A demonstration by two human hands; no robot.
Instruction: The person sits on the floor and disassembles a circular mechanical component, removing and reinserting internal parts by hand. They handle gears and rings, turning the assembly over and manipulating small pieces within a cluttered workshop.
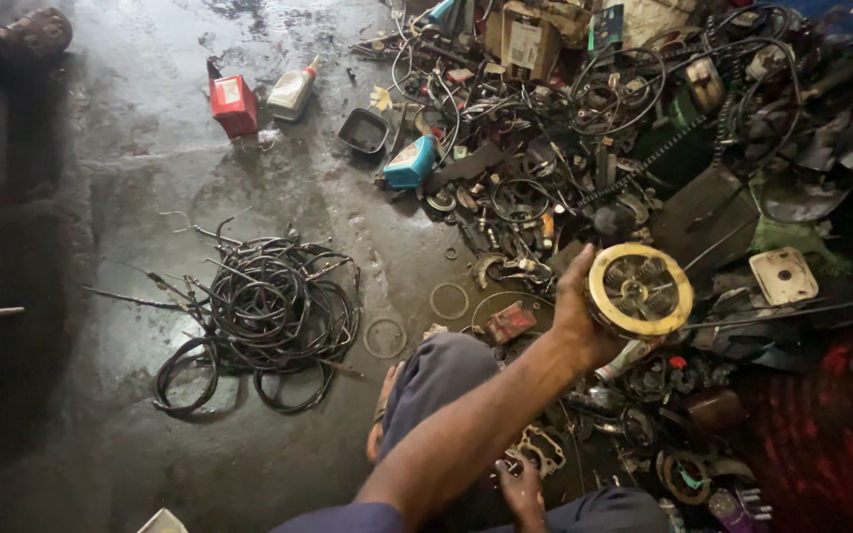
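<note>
Left hand (577, 318): raised over the scrap heap, fingers clamped on the rim of a round, gold-rimmed metal clutch-like disc (640, 290) with springs showing in its centre; the disc is held on edge, face toward the camera, above the parts pile
Right hand (522, 488): low between the knees, near a flat grey metal gasket-shaped plate (542, 450); fingers partly curled, and whether they grip anything cannot be told (the forearm hides part of the hand)
Floor (130, 138): dark wet concrete
Cables: tangled bundle of black control cables (259, 316) lies well left of the hands
Containers: red rectangular can (233, 104) and grey plastic bottle (293, 92) stand side by side at the far end
Scrap: dense heap of rings, wires and casings (644, 148), with a small blue box (410, 163) at its near-left edge
</note>
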